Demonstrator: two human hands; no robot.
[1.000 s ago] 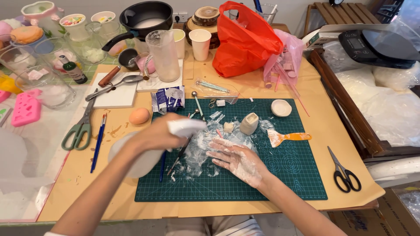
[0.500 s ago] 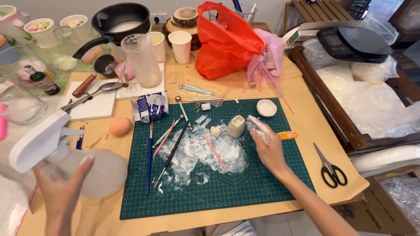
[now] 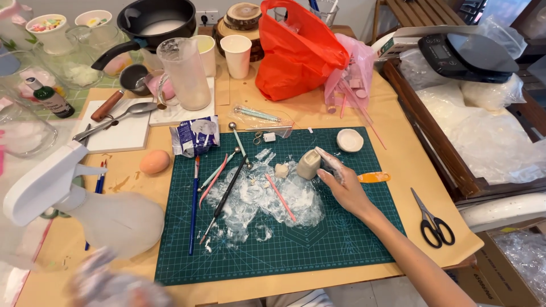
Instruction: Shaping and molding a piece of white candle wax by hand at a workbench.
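Head view, looking down on a cluttered tabletop [image 3: 409,165]. My right hand [image 3: 344,185] reaches across the dark green gridded cutting mat [image 3: 318,244]; its whitened fingers [image 3: 329,159] are stretched out and loosely spread, the tips touching the small beige clay pot [image 3: 308,164], which stands upright near the mat's upper middle. The hand is not clenched around the pot — it rests against the pot's right side. Just left of the pot lies a small beige clay lump [image 3: 281,170], and below both spreads a crumpled sheet of clear plastic film [image 3: 256,202] smeared with white. A pink stick [image 3: 280,197] lies across the film, and a dark ball-ended modelling tool [image 3: 227,196] runs slantwise along the film's left edge.

My left hand [image 3: 114,284] shows only as a blur at the lower left edge; I cannot tell how far it is closed. It sits directly beneath the translucent white spray bottle [image 3: 108,219] with its white trigger head, seemingly in contact with the bottle's base.

Near the right hand — an orange-handled spatula [image 3: 372,177] just beside it, a small round white dish [image 3: 350,140] above it, and black-handled scissors [image 3: 435,222] well apart on the right.
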